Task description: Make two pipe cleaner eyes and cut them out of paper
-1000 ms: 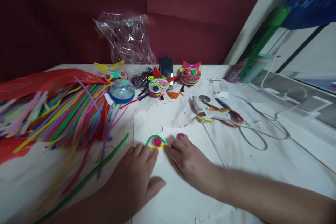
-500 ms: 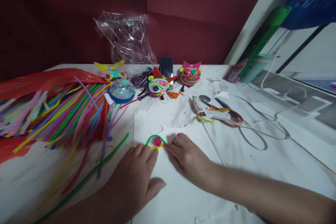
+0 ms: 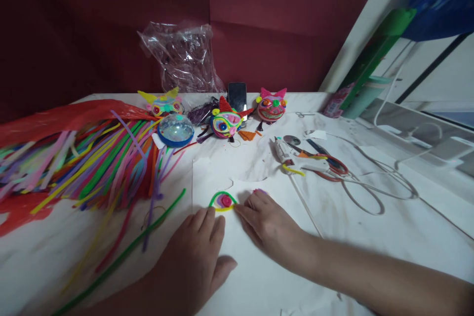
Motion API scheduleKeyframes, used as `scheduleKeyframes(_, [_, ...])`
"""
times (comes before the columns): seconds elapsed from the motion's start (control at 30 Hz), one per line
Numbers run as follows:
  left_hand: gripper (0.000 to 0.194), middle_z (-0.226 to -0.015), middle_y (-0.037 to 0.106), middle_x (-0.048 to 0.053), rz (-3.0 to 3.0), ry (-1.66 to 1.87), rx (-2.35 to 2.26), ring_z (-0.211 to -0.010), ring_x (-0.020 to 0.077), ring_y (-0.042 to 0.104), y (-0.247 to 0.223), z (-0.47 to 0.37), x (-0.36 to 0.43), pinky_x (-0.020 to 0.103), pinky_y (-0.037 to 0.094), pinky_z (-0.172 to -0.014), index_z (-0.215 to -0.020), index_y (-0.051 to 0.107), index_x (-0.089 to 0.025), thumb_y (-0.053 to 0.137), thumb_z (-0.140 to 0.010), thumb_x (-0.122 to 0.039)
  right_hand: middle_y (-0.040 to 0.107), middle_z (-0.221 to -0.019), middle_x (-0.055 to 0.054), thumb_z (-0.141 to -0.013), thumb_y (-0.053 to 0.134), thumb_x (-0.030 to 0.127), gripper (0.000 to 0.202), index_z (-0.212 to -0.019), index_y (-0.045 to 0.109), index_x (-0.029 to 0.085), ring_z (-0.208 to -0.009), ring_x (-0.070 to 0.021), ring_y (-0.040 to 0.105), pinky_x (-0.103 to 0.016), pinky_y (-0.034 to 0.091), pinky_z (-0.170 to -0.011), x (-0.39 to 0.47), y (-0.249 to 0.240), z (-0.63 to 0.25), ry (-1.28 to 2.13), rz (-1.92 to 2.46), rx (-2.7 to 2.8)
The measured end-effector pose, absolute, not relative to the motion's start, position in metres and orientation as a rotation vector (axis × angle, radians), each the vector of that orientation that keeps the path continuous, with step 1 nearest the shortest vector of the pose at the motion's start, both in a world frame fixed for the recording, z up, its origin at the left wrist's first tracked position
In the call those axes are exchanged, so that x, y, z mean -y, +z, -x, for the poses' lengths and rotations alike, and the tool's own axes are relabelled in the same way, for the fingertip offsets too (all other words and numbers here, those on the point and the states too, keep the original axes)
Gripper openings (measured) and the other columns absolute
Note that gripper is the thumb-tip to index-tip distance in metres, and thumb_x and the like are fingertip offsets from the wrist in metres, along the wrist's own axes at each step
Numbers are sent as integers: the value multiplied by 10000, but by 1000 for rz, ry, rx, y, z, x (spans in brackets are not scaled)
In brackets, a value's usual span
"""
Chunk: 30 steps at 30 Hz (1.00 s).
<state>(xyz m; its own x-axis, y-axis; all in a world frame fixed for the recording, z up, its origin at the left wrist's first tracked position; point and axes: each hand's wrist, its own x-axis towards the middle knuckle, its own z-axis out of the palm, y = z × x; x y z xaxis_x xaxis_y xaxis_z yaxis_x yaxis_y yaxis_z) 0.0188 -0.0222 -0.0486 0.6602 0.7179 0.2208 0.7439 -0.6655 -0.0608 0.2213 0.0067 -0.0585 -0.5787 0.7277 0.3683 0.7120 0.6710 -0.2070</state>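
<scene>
My left hand (image 3: 198, 252) lies open, holding nothing, fingertips by the lower left of the eye (image 3: 225, 201). My right hand (image 3: 269, 221) curls at its right corner, grip hidden, probably steadying it. Paper (image 3: 259, 276) underneath likely protects the surface (image 3: 340, 212); the glue gun (image 3: 283, 151) lies beyond, apparently for easy reach.

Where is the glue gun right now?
In the head view, the glue gun lies right of centre on the white table, beside the scissors, farther back than the right hand.

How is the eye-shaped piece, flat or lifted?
Flat: the eye-shaped piece lies on white paper, the right hand at its corner.
</scene>
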Motion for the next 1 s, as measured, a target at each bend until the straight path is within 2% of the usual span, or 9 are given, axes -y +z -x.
scheduleKeyframes(0.1, [452, -1197, 624, 231, 2706, -316, 1159, -1086, 366, 568, -52, -16, 23, 497, 468, -897, -1155, 600, -61, 631, -785, -318, 563, -837, -93, -914, 465, 121, 192, -925, 656, 132, -805, -217, 484, -385, 442, -788, -7, -58, -221, 32, 1118, 2458])
scheduleKeyframes(0.23, [459, -1212, 622, 239, 2712, -310, 1137, -1087, 368, 581, -52, -14, 22, 502, 486, -884, -1151, 603, -61, 614, -796, -351, 563, -830, -95, -924, 460, 141, 213, -978, 666, 130, -789, -216, 481, -368, 454, -743, -7, -59, -221, 31, 1109, 2449])
scheduleKeyframes(0.5, [459, -1171, 646, 246, 2618, -230, 1130, -1076, 351, 609, -53, -15, 27, 452, 511, -886, -1112, 636, -48, 642, -784, -369, 567, -831, -100, -923, 460, 143, 223, -1012, 664, 121, -791, -218, 488, -385, 461, -758, -7, -59, -222, 57, 1124, 2475])
scheduleKeyframes(0.8, [429, -1185, 612, 223, 2760, -210, 1350, -1085, 367, 558, -39, -22, 26, 524, 477, -900, -1067, 625, -90, 656, -742, -367, 569, -835, -95, -912, 475, 135, 212, -1007, 664, 133, -788, -213, 497, -367, 466, -734, -7, -58, -222, 58, 1118, 2456])
scheduleKeyframes(1.0, [225, -1006, 606, 136, 2861, -339, 1461, -961, 309, 530, -33, -22, 17, 486, 458, -856, -868, 611, -141, 671, -685, -256, 571, -831, -89, -884, 505, 102, 188, -975, 667, 132, -798, -210, 512, -354, 470, -740, -9, -55, -221, 134, 1115, 2434])
